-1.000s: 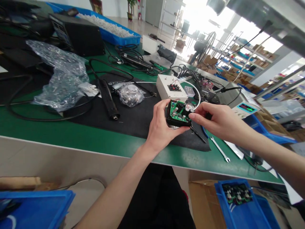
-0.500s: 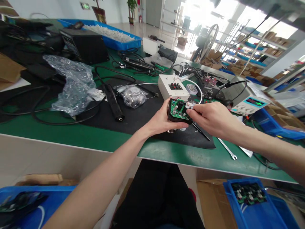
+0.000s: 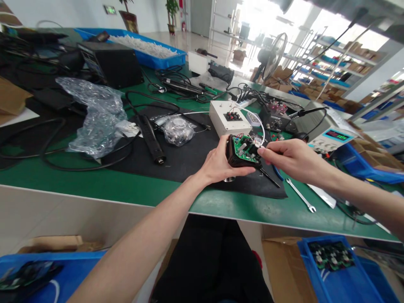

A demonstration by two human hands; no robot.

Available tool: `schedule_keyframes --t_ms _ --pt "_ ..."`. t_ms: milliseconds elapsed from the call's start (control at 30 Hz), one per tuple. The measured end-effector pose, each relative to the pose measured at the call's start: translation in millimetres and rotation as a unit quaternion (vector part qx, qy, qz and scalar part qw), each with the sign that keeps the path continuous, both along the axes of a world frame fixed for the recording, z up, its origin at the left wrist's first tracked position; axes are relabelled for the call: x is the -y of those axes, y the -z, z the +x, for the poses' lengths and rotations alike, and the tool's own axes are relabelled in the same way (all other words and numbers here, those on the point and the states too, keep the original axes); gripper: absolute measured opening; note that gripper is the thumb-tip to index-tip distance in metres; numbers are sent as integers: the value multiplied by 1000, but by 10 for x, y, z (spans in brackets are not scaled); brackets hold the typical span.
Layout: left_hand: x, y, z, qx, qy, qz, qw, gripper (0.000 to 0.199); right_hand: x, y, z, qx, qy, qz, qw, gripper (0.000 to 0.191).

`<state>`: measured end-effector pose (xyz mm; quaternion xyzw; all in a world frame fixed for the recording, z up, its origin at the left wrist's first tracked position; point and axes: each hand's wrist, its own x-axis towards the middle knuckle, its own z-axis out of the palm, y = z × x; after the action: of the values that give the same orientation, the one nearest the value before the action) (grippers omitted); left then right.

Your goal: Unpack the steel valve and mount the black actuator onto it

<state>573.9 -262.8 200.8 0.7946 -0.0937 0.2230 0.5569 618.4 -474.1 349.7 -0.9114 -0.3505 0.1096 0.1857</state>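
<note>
Green matting is covering the bench (image 3: pixel 94 181), with a black pad (image 3: pixel 183 158) lying across its middle under the work. Above that pad, the left hand (image 3: pixel 217 162) is cupping a black housing with a green circuit board (image 3: pixel 243 150), its grip wrapping the case's near side, likely to keep the board face up and steady. The right hand (image 3: pixel 288 158) is pinching narrowly at the board's right edge; what it is gripping cannot be told. A wrench (image 3: pixel 301 195) is lying just right of the pad, a white box (image 3: pixel 227 117) just behind the board. Shelving is filling the bright room beyond.
</note>
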Motion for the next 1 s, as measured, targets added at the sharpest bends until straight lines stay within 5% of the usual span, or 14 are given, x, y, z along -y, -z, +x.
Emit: schedule_keyframes --t_ms 100,233,433,567,700,867,1000 --pt "-7 31 14 -3 1 -8 1000 102 63 -78 50 -147 31 43 988 35" --pt "-19 73 44 14 5 -56 998 94 235 -193 117 -320 80 192 924 28" --pt "-12 90 -4 54 24 -75 995 109 354 -166 124 -297 88 271 911 43" --pt "56 19 -209 100 -39 -60 992 124 294 -143 49 -313 102 282 901 35" --pt "229 -123 -469 154 -137 27 978 96 214 -144 -41 -313 113 285 899 29" --pt "521 -248 -537 207 -217 51 953 31 163 -126 -126 -340 100 323 877 28" --pt "691 -292 -469 218 -276 35 935 16 146 -106 -132 -317 95 323 887 33"
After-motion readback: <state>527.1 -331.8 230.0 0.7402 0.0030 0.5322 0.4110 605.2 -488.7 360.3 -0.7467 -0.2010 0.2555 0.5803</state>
